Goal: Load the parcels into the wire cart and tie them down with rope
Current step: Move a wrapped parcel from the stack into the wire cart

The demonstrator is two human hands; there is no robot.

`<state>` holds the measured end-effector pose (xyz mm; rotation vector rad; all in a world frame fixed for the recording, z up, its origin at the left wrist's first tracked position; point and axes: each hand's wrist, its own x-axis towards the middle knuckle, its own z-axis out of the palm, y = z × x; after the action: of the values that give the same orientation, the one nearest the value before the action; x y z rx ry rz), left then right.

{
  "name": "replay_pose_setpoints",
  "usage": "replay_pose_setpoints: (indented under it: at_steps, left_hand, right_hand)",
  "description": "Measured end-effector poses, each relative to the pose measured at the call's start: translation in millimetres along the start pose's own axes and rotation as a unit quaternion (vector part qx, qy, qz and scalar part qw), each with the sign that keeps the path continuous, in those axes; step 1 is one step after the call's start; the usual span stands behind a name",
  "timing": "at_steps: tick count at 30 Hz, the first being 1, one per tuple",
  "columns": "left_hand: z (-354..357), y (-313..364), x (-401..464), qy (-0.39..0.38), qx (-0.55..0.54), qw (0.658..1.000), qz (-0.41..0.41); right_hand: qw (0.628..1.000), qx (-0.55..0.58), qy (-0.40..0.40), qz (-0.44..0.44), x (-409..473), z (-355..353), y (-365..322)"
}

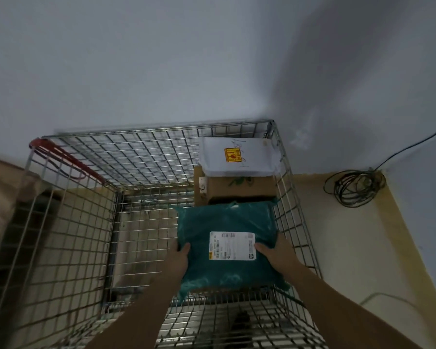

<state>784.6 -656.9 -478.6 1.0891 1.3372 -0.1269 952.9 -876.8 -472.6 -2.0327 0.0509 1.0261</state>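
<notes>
Two gripping hands, left hand (180,253) and right hand (277,250), flanking teal parcel (224,222) inside wire cart (136,147).

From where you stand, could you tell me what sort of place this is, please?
Probably a plain indoor storeroom or parcel-sorting corner. A wire cart stands against bare pale walls, it holds labelled parcels such as the teal parcel and white parcel, and a coil of cable lies on the floor.
</notes>
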Motion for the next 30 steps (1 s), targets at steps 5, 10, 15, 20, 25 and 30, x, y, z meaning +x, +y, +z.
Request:
replay_pose_setpoints:
  at_steps: [5, 10, 15, 20, 25, 30]
  left_hand:
    - [7, 0, 28, -0.017, 0.073, 0.997, 0.036]
    - [-2, 9, 22, -0.084, 0.201, 0.97, 0.107]
    - [-24, 46, -18, -0.084, 0.248, 0.95, 0.169]
    - [-86, 109, -101, -0.04, 0.368, 0.886, 0.279]
    - [-178, 196, -184, 0.033, 0.48, 0.777, 0.406]
    - [-257, 268, -283, 0.124, 0.522, 0.698, 0.474]
  right_hand:
    - [0.996, -0.075, 0.04, -0.036, 24, 15, 6]
    - [0.969, -0.244, 0.007, -0.031, 16, 23, 3]
    - [0.973, -0.224, 0.012, -0.059, -26, 9, -37]
    - [0.966, -0.24, 0.031, -0.089, -110, -25, -118]
    - [0.933, -0.283, 0.139, -0.174, -223, -69, -221]
    - [0.881, -0.349, 0.211, -0.242, -335, -96, -299]
